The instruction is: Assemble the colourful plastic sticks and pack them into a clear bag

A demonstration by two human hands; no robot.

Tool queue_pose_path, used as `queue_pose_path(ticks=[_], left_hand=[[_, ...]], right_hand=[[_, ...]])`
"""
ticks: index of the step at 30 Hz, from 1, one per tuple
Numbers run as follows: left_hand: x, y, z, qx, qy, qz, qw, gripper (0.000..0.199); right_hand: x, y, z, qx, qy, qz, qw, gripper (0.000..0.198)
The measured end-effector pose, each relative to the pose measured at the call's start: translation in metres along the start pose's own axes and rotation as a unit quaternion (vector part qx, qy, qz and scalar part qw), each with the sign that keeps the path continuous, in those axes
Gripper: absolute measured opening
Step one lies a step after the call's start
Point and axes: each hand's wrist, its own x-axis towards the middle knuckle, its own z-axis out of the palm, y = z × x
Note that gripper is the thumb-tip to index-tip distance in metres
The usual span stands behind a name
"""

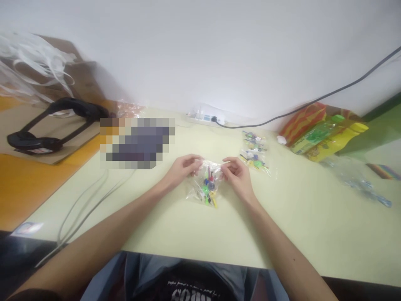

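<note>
A clear plastic bag (205, 188) with small colourful pieces in it, green, blue, red and yellow, is in front of me at the middle of the table. My left hand (187, 165) pinches its upper left corner between thumb and fingers. At the upper right corner, my right hand (234, 169) grips the bag the same way. The bag's top edge is stretched between both hands. What the small pieces are is too blurred to tell. Beyond my right hand lie more clear bags of similar colourful pieces (255, 150), in a row.
A power strip (206, 117) with a black cable (260, 124) sits by the wall. On the right are a green-capped bottle (322, 133), a yellow package (341, 140) and crumpled plastic (357, 177). Leftward are a blurred-out dark object (140, 144), thin cables (90, 205) and a black strap-like frame (56, 121).
</note>
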Motion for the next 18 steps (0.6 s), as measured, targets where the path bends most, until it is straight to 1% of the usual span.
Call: queue_pose_path(ticks=[6, 11, 14, 18], left_hand=[[0.002, -0.008, 0.005, 0.002, 0.036, 0.017, 0.999, 0.04], [0.002, -0.008, 0.006, -0.008, 0.033, 0.029, 0.999, 0.037], [0.001, -0.009, 0.006, 0.002, 0.037, 0.037, 0.999, 0.035], [0.002, -0.011, 0.005, 0.016, 0.064, 0.032, 0.997, 0.034]], right_hand=[[-0.001, -0.002, 0.002, -0.011, -0.008, -0.001, 1.0, 0.031], [0.0, 0.003, 0.004, 0.004, -0.027, 0.045, 0.999, 0.042], [0.0, 0.007, 0.004, -0.001, -0.04, 0.055, 0.998, 0.039], [0.002, 0.007, 0.004, -0.007, -0.027, 0.053, 0.998, 0.037]])
